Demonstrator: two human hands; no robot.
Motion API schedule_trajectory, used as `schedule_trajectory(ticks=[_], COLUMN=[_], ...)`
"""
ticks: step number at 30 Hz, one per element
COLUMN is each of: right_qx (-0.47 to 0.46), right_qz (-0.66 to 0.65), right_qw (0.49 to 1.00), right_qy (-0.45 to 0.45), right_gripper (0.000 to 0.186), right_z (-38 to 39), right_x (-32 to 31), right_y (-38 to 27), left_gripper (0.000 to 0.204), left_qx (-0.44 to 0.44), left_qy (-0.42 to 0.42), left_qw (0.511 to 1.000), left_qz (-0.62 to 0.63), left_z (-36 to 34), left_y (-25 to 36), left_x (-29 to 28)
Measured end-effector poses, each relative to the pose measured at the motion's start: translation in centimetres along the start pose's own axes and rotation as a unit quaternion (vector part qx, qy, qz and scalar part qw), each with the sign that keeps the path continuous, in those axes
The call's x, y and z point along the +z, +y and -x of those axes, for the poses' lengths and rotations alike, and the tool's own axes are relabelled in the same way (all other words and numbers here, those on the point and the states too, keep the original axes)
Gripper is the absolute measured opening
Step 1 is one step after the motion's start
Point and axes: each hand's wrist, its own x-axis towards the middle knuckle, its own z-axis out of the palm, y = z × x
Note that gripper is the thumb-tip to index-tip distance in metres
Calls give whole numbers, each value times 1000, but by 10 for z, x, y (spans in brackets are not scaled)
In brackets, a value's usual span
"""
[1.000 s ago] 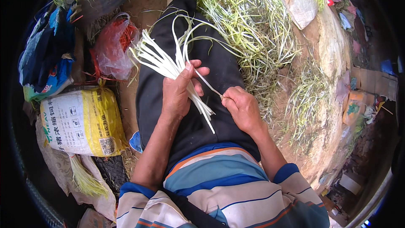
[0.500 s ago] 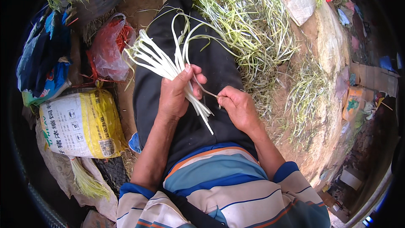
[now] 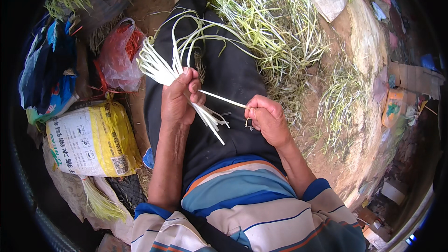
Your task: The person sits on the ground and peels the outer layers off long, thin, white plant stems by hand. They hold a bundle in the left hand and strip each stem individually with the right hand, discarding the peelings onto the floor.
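My left hand (image 3: 181, 94) is closed round a bundle of white-stemmed garlic chives (image 3: 157, 67) above my lap. The cut-looking white ends stick out below my fist, and some long pale-green leaves trail up and over to the right. Between my hands one single chive stalk (image 3: 224, 99) runs nearly straight. Its lower end is pinched in my right hand (image 3: 269, 119), with a thin brownish strip hanging from the fingers. Beyond my knees, a large heap of loose garlic chives (image 3: 266, 23) lies on the ground.
At left stand a white-and-yellow woven sack (image 3: 93, 137), a clear bag of red strands (image 3: 122, 53) and dark blue clothing (image 3: 49, 65). A small tied chive bunch (image 3: 102, 203) lies below the sack. Scattered leaf scraps (image 3: 338, 107) cover the ground at right.
My left hand has shifted left and slightly up with the bundle. My right hand has moved a little right, and the single stalk between them is now longer and straighter.
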Motion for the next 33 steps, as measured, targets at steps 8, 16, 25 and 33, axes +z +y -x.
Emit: schedule_trajectory(ticks=[8, 16, 25, 33], right_qx=[3, -161, 71, -13], right_qz=[-230, -336, 132, 264], right_qw=[973, 923, 989, 948], right_qy=[-16, 94, -3, -177], right_gripper=[7, 15, 54, 18], right_z=[14, 29, 8, -31], right_x=[-2, -82, -45, 13], right_y=[-1, -31, -18, -5], left_gripper=[19, 25, 25, 27], left_qx=[-17, 4, -10, -14], left_qy=[2, -35, -119, -85], left_qw=[1000, 997, 985, 992], left_qz=[11, 73, 128, 88], left_z=[1, -6, -10, -5], left_y=[-3, 5, 5, 5], left_x=[0, -9, -12, -10])
